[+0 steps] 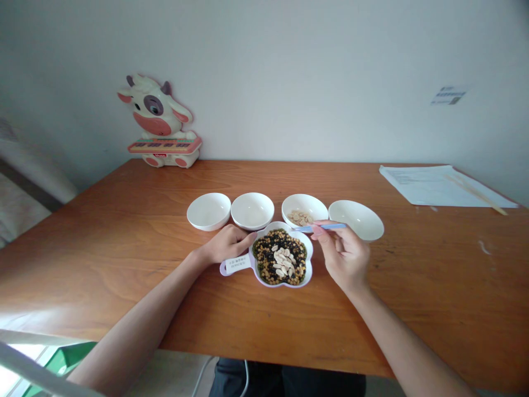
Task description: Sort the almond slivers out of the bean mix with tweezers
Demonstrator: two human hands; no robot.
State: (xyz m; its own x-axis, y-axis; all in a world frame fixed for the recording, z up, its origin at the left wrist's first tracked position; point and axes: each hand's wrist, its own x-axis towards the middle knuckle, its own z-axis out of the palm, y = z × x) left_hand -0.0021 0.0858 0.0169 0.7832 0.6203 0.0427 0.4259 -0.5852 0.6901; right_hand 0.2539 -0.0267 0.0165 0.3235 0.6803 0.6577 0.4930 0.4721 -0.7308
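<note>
My left hand [227, 245] grips the white flower-shaped dish [264, 281] where its handle [237, 264] joins the rim. The dish holds dark seeds and yellow grains [268, 255], with pale nut slices [283, 262] piled in the middle. My right hand [343, 256] pinches a slim blue utensil [326, 226], its tip over the rim of a white bowl [305, 203] containing pale flakes [300, 218]. Three more white bowls stand nearby: two to the left [209, 212] [252, 211] and one to the right [356, 219].
All this stands on a wooden table [413, 264]. A toy cow with a keyboard [157, 121] stands against the wall at the back left. Papers [430, 187] lie at the back right, with a thin wooden stick [475, 194] across them.
</note>
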